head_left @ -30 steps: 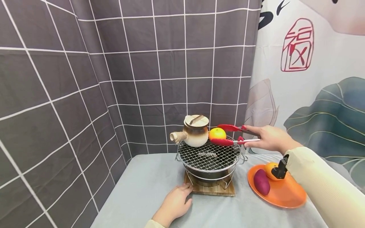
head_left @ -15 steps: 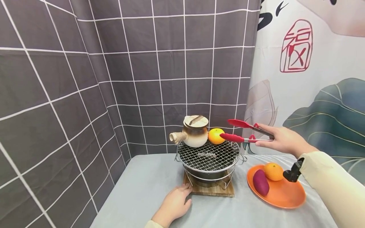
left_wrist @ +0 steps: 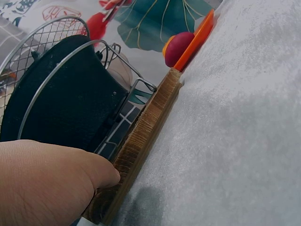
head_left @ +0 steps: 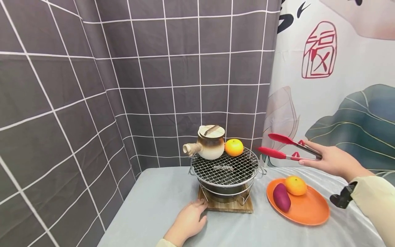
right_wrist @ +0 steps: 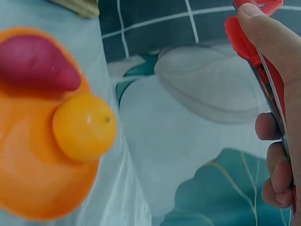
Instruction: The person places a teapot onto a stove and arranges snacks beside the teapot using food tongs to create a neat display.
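In the head view, my right hand (head_left: pixel 336 159) holds a pair of red-tipped tongs (head_left: pixel 279 153), their arms spread with nothing between them. The tongs are right of the grill and above the plate. A yellow-orange mandarin (head_left: pixel 234 147) sits on the round wire grill rack (head_left: pixel 226 171), beside a small clay pot (head_left: pixel 211 147) with a lid and wrapped side handle. My left hand (head_left: pixel 189 219) rests at the front left corner of the wooden board (head_left: pixel 229 206) under the grill stove. The left wrist view shows a digit of the left hand (left_wrist: pixel 51 181) against that board's edge; the other fingertips are hidden.
An orange plate (head_left: pixel 311 212) stands right of the stove, bearing a purple sweet potato (head_left: pixel 282 197) and another mandarin (head_left: pixel 295 185). A small greyish piece (head_left: pixel 223 168) shows at the rack's middle. Grey checked cloth (head_left: pixel 172 68) hangs behind the pale-covered table (head_left: pixel 154 202).
The tongs have let go of the mandarin, leaving it on the rack by the pot. My right hand has drawn them away to the right. The left hand stays in place.
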Tool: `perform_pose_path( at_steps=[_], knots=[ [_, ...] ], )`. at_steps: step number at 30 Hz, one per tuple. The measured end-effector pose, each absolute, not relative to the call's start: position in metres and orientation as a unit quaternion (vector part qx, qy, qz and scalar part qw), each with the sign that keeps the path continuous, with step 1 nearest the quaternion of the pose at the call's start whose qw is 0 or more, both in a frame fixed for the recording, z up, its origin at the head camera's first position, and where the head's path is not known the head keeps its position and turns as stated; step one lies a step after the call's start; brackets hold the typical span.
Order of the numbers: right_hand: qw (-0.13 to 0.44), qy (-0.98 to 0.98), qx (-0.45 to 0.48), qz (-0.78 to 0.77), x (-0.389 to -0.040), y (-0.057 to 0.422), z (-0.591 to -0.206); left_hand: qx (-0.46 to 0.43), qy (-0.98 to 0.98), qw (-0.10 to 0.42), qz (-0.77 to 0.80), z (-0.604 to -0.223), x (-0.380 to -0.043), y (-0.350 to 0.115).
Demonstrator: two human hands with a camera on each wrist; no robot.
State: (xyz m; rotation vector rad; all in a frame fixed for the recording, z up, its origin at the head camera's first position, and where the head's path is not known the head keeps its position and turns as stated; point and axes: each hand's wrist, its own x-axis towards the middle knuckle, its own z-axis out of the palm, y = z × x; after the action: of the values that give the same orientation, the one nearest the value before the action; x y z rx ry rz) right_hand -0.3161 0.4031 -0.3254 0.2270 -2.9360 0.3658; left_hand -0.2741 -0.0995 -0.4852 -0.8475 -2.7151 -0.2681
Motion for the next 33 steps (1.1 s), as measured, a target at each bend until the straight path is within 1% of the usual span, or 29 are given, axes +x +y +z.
perform_pose_path(
  at_steps=[5, 14, 24, 33],
  knots=[
    [0.089, -0.988, 0.071, 0.104, -0.312, 0.422, -0.340, -0.293, -0.941, 0.144, -0.092, -0.486, -0.274, -0.099],
    [0.089, -0.991, 0.055, 0.083, -0.303, 0.450, -0.364, -0.285, -0.945, 0.133, -0.094, -0.484, -0.273, -0.098],
    [0.061, -0.993, 0.031, 0.098, -0.290, 0.470, -0.392, -0.292, -0.941, 0.140, -0.093, -0.482, -0.272, -0.098],
    [0.032, -0.993, 0.033, 0.109, -0.281, 0.476, -0.422, -0.298, -0.938, 0.146, -0.098, -0.484, -0.274, -0.100]
  ],
)
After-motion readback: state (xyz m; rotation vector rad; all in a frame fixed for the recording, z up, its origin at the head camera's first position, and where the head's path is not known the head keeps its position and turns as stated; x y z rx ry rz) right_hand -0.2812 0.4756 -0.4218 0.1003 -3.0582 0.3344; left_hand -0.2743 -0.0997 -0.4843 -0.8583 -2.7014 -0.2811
